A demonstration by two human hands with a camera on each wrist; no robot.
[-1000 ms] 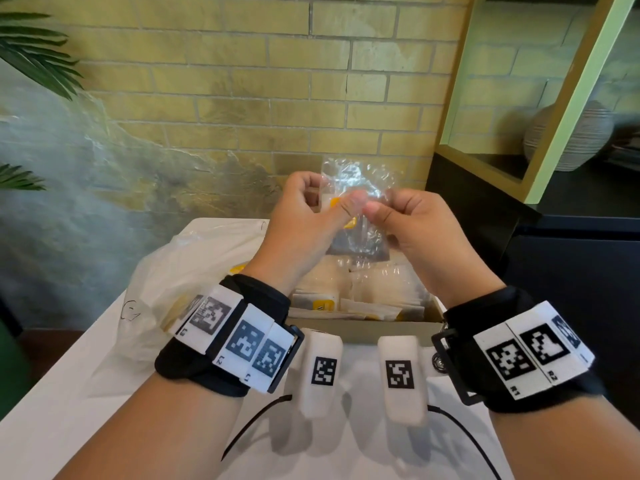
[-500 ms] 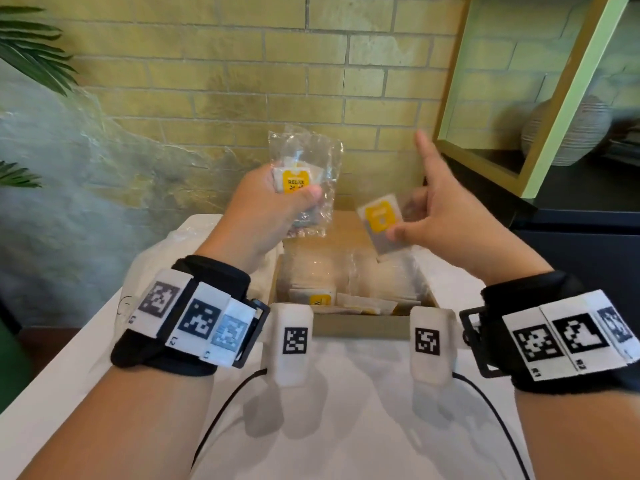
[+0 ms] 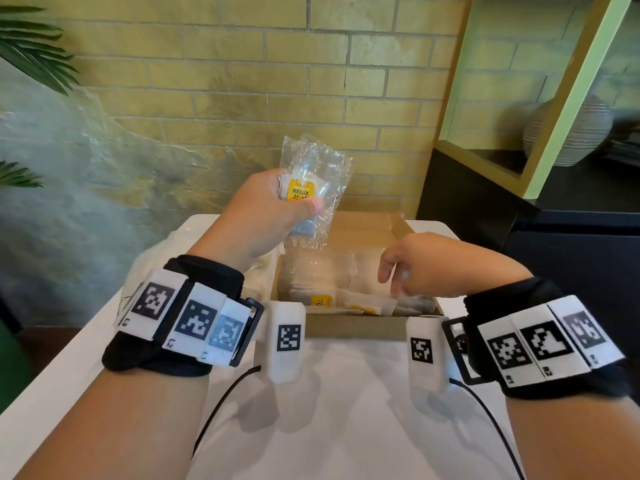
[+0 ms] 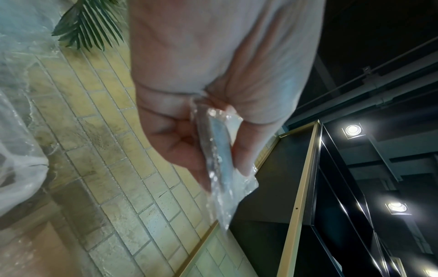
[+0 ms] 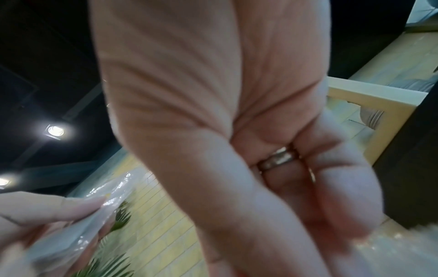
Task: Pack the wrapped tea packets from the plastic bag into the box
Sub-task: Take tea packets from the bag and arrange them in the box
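White table, cardboard box, plastic bag on it

Soft, even daylight falls on my white table; my wrist units throw faint shadows toward six o'clock. Head view bends at its edges. Both wrist views are blurred, my right hand most, with ceiling spotlights flaring at three o'clock.

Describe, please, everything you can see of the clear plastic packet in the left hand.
The clear plastic packet is crinkled, glossy film, held upright above the far left corner of the cardboard box. Inside sits a white tea packet with a yellow label reading RELAX. The left hand grips it, thumb across the front below the label and fingers behind. The left wrist view shows it edge-on, thin and flat. Nothing else touches it.
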